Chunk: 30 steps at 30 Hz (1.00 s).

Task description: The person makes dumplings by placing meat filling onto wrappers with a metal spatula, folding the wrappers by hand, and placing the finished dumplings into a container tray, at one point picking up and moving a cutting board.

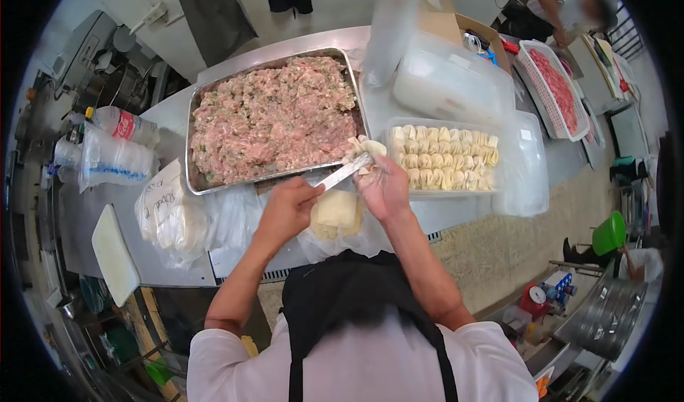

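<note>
My left hand [288,206] is closed round the end of a flat, narrow metal spatula [340,175]. Its far end reaches a thin dumpling wrapper [373,147], which my right hand [385,187] holds with the fingers bent around it. Some filling seems to sit at the wrapper's edge. Just beyond both hands is a metal tray [278,177] with minced meat [274,117] flecked with green. Below the hands lies a stack of square wrappers [337,213] on plastic. To the right, a clear plastic box [445,193] contains rows of folded dumplings [445,156].
Clear lids [452,81] lie behind the box. A white basket of meat [552,89] stands at the far right, near another person [563,3]. Bagged wrappers [171,213], a white cutting board [115,252], a bottle [122,124] and plastic cups [117,158] are on the left.
</note>
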### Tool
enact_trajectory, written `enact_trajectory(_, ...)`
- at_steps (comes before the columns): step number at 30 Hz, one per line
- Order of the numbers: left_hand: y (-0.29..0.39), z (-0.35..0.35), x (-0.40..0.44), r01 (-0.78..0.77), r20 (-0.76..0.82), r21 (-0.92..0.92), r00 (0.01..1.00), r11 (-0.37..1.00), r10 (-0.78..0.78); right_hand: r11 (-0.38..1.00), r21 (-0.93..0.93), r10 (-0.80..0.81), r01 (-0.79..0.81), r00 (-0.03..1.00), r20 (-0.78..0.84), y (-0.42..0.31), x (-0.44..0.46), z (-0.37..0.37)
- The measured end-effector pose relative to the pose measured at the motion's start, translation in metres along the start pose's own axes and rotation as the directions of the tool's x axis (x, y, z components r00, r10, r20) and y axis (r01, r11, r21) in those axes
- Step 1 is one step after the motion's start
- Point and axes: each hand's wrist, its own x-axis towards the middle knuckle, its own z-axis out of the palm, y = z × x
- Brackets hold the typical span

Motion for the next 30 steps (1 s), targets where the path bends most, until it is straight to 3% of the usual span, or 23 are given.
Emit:
enact_trajectory(2, 0.005, -0.015, 0.002, 0.012, -0.003, -0.059, 1.000, 0.998, -0.012, 0.997, -0.022, 0.078, -0.075, 0.961, 0.267, -0.009, -0.016, -0.002)
enact_trajectory(3, 0.008, -0.023, 0.002, 0.024, -0.006, -0.107, 1.000, 0.994, -0.025, 0.997, -0.021, 0.082, -0.079, 0.961, 0.263, -0.006, -0.018, -0.004)
enact_trajectory(5, 0.016, -0.032, 0.000, 0.052, -0.009, -0.128, 0.999, 0.990, -0.053, 0.855, -0.466, -0.125, 0.229, 0.962, 0.244, -0.002, -0.019, -0.007)
enact_trajectory(6, 0.017, -0.035, -0.001, 0.028, -0.002, -0.145, 1.000, 0.989, -0.029, 0.855, -0.463, -0.132, 0.234, 0.961, 0.241, 0.000, -0.019, -0.010)
enact_trajectory(8, 0.025, -0.036, -0.003, 0.002, 0.008, -0.167, 1.000, 0.986, 0.000, 0.337, -0.835, -0.275, 0.435, 0.894, 0.355, 0.003, -0.019, -0.015)
enact_trajectory(9, 0.032, -0.038, -0.004, 0.039, 0.112, -0.094, 0.993, 0.995, -0.028, 0.335, -0.836, -0.278, 0.434, 0.893, 0.353, 0.002, -0.020, -0.015)
enact_trajectory(10, 0.039, -0.042, -0.005, 0.069, 0.211, -0.015, 0.975, 0.998, -0.064, 0.175, -0.854, -0.273, 0.490, 0.858, 0.436, 0.000, -0.021, -0.013)
enact_trajectory(11, 0.044, -0.048, -0.005, 0.068, 0.212, -0.015, 0.975, 0.998, -0.064, 0.011, -0.844, -0.252, 0.536, 0.819, 0.516, -0.001, -0.021, -0.012)
enact_trajectory(14, 0.054, -0.069, -0.007, 0.136, 0.275, 0.056, 0.950, 0.989, -0.146, 0.068, -0.806, -0.205, 0.588, 0.799, 0.565, 0.000, -0.020, -0.012)
enact_trajectory(15, 0.051, -0.076, -0.009, 0.074, 0.173, -0.018, 0.982, 0.997, -0.070, 0.078, -0.803, -0.187, 0.591, 0.800, 0.570, -0.006, -0.022, -0.013)
enact_trajectory(16, 0.049, -0.080, -0.010, 0.001, 0.068, -0.094, 0.998, 0.996, 0.005, 0.303, -0.902, -0.049, 0.309, 0.950, 0.309, -0.020, -0.033, 0.000)
enact_trajectory(17, 0.047, -0.080, -0.013, 0.003, -0.038, -0.131, 0.999, 0.991, -0.008, 0.283, -0.911, -0.080, 0.299, 0.954, 0.288, -0.030, -0.034, -0.002)
enact_trajectory(19, 0.041, -0.086, -0.019, 0.080, -0.086, -0.229, 0.991, 0.970, -0.102, 0.607, -0.772, -0.061, 0.189, 0.980, 0.192, -0.048, -0.035, -0.007)
enact_trajectory(20, 0.040, -0.089, -0.020, 0.123, -0.072, -0.259, 0.987, 0.958, -0.146, 0.544, -0.794, -0.151, 0.272, 0.962, 0.226, -0.060, -0.036, -0.014)
enact_trajectory(22, 0.032, -0.088, -0.023, 0.168, -0.055, -0.295, 0.980, 0.941, -0.192, 0.501, -0.785, -0.460, 0.366, 0.880, 0.117, -0.080, -0.049, -0.010)
enact_trajectory(24, 0.022, -0.086, -0.027, 0.165, -0.053, -0.293, 0.981, 0.942, -0.188, 0.387, -0.803, -0.590, 0.454, 0.791, 0.163, -0.118, -0.043, -0.045)
enact_trajectory(26, 0.014, -0.084, -0.029, 0.167, -0.058, -0.314, 0.979, 0.935, -0.195, 0.310, -0.894, -0.657, 0.323, 0.753, 0.044, -0.166, -0.051, -0.049)
enact_trajectory(28, 0.006, -0.083, -0.031, 0.169, -0.063, -0.333, 0.978, 0.928, -0.201, 0.127, -0.977, -0.624, 0.174, 0.779, 0.058, -0.213, -0.052, -0.071)
enact_trajectory(29, 0.003, -0.083, -0.032, 0.171, -0.069, -0.321, 0.977, 0.931, -0.203, 0.122, -0.978, -0.621, 0.171, 0.782, 0.059, -0.226, -0.056, -0.075)
enact_trajectory(30, 0.001, -0.083, -0.032, 0.174, -0.075, -0.308, 0.976, 0.935, -0.206, 0.057, -0.997, -0.583, 0.056, 0.812, 0.012, -0.236, -0.058, -0.079)
